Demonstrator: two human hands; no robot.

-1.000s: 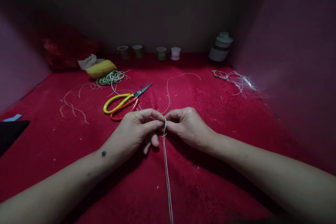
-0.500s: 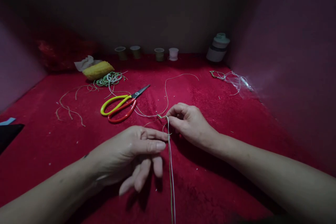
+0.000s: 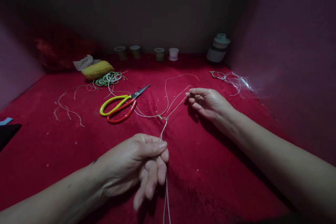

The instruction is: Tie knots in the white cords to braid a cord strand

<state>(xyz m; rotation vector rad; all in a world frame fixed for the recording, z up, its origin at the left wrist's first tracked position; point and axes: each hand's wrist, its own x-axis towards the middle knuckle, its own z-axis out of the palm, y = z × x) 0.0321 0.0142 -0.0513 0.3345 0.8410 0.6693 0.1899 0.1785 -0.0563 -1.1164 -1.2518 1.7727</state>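
Pale and green cords (image 3: 168, 199) run up from the bottom edge into my left hand (image 3: 148, 161), whose thumb and forefinger pinch them; its other fingers hang loosely curled. Above it the cords meet a small green knot (image 3: 159, 116) on the red cloth. My right hand (image 3: 207, 101), up and to the right, pinches the end of a thin cord (image 3: 179, 105) that stretches taut from near the knot. Another thin strand curves beside it. Scissors (image 3: 120, 106) with one yellow and one red handle lie left of the knot.
On the red cloth (image 3: 223, 182), a yellow object (image 3: 98, 70) and braided green-white cord (image 3: 110, 78) lie back left. Several spools (image 3: 173, 54) and a bottle (image 3: 218, 48) line the back. Cords and clear plastic (image 3: 244, 83) lie right.
My right hand has moved up and right from the knot, drawing a cord out. My left hand has closed its thumb and forefinger on the hanging cords, pulling them slightly left.
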